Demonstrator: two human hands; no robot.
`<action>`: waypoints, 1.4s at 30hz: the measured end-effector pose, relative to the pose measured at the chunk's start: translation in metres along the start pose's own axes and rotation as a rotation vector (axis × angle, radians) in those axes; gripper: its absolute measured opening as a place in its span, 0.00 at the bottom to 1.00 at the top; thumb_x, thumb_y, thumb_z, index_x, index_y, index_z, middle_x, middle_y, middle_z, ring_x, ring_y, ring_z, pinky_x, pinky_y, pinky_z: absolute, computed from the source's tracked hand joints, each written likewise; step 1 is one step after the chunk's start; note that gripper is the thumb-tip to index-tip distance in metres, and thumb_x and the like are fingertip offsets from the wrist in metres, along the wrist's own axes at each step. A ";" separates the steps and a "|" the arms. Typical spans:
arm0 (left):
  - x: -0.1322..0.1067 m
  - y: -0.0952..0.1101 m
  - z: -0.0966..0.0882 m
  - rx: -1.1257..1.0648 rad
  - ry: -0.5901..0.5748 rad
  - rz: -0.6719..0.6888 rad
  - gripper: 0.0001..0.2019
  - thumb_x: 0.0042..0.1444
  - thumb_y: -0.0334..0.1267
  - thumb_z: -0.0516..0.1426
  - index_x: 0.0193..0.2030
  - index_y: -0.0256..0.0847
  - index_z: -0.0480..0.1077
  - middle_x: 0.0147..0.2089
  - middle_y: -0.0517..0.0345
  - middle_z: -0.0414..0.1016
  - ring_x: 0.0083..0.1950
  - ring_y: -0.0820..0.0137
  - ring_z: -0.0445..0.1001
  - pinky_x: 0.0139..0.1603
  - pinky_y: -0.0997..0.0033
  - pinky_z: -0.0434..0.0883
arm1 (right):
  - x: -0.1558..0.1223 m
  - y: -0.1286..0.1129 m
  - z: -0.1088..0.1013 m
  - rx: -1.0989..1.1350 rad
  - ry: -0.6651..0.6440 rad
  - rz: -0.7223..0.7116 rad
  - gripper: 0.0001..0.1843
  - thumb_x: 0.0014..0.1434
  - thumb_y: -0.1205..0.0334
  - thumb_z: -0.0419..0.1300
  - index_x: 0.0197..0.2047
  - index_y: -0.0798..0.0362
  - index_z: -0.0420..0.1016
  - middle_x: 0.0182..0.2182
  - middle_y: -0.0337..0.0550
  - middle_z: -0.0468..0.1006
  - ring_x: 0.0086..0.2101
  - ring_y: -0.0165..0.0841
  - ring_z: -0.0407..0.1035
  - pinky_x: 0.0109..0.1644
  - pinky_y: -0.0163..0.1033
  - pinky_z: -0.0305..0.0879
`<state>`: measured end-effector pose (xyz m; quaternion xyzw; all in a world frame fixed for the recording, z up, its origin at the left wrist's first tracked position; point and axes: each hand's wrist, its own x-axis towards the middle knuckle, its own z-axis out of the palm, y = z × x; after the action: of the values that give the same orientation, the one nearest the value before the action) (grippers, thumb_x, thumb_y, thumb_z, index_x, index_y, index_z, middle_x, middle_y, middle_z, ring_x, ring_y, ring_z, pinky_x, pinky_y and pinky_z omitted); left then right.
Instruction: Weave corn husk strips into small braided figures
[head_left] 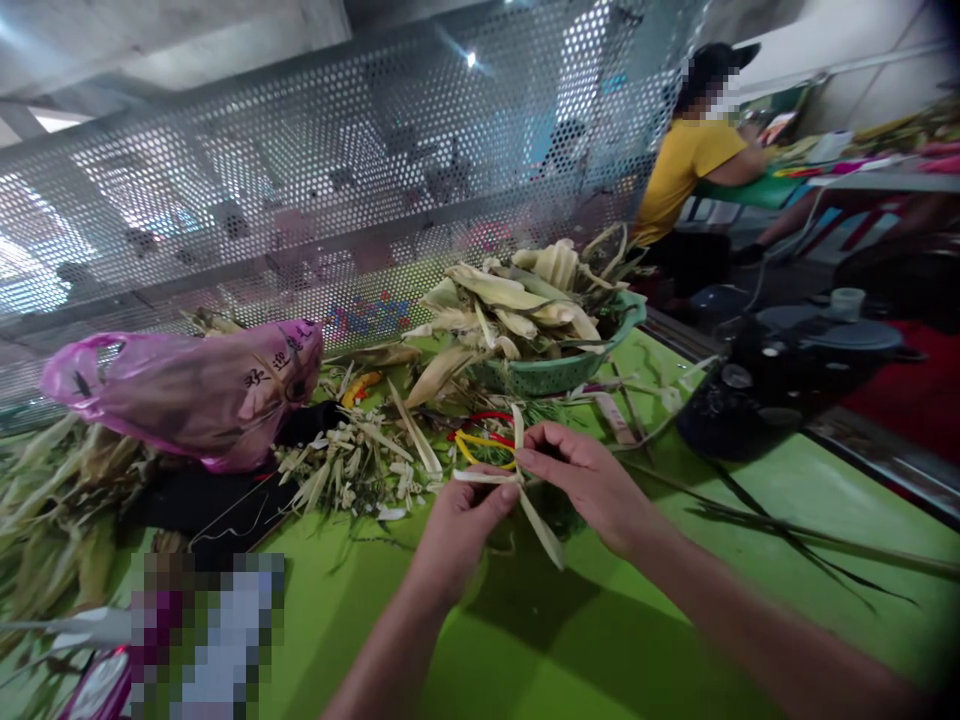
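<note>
Strips of pale corn husk (541,528) cross each other between my two hands, above the green table. My left hand (463,520) is closed, its thumb pressing one strip that points left. With thumb and fingers pinched, my right hand (577,470) grips the same husk strips near where they cross; one end sticks up and another hangs down to the right. Just behind my fingers lie scissors with yellow and red handles (480,447), partly hidden by the hands. Cut husk scraps (360,460) are heaped to the left of them.
A green basket (540,375) heaped with dry corn husks (517,295) stands behind my hands. A pink plastic bag (195,390) lies left, a dark pot-like container (772,380) right. Long stems (817,540) cross the right side. A person in yellow (682,165) sits beyond a perforated screen (300,190).
</note>
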<state>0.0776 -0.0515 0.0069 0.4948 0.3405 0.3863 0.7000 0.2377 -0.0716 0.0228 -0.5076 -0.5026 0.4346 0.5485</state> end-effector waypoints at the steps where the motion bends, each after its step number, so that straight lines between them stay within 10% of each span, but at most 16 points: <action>1: 0.001 -0.001 0.000 -0.047 0.034 -0.014 0.12 0.47 0.44 0.66 0.34 0.37 0.76 0.29 0.58 0.71 0.30 0.75 0.65 0.34 0.77 0.63 | 0.001 -0.001 -0.001 0.003 0.005 0.002 0.10 0.57 0.53 0.61 0.34 0.50 0.70 0.31 0.38 0.69 0.34 0.32 0.65 0.41 0.37 0.64; 5: 0.005 -0.003 -0.004 -0.255 0.204 -0.016 0.13 0.43 0.40 0.68 0.36 0.38 0.75 0.32 0.60 0.75 0.32 0.77 0.69 0.37 0.78 0.65 | 0.001 -0.004 -0.002 0.071 0.048 0.030 0.17 0.57 0.48 0.60 0.44 0.49 0.70 0.41 0.43 0.72 0.39 0.34 0.66 0.42 0.38 0.65; 10: 0.006 -0.004 -0.001 -0.326 0.261 -0.012 0.16 0.40 0.38 0.69 0.37 0.39 0.74 0.32 0.60 0.76 0.32 0.76 0.71 0.38 0.77 0.67 | -0.001 0.001 0.005 0.009 -0.098 0.103 0.15 0.55 0.50 0.63 0.33 0.52 0.68 0.29 0.37 0.69 0.30 0.30 0.63 0.35 0.36 0.62; 33: 0.005 0.006 -0.008 -0.007 0.093 0.011 0.11 0.49 0.43 0.64 0.32 0.36 0.74 0.28 0.61 0.69 0.31 0.76 0.64 0.35 0.77 0.62 | -0.007 0.002 0.001 -0.426 -0.116 -0.153 0.07 0.60 0.59 0.58 0.31 0.51 0.71 0.27 0.37 0.74 0.29 0.31 0.66 0.34 0.34 0.62; 42: 0.007 -0.001 -0.007 -0.345 0.141 -0.049 0.10 0.48 0.38 0.66 0.36 0.37 0.73 0.32 0.60 0.73 0.31 0.79 0.67 0.36 0.80 0.65 | -0.004 -0.003 0.007 0.073 -0.132 0.117 0.17 0.51 0.50 0.66 0.40 0.51 0.71 0.34 0.41 0.76 0.35 0.33 0.70 0.39 0.36 0.67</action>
<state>0.0749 -0.0426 0.0034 0.3306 0.3292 0.4555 0.7582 0.2305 -0.0754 0.0248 -0.4862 -0.4910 0.5162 0.5060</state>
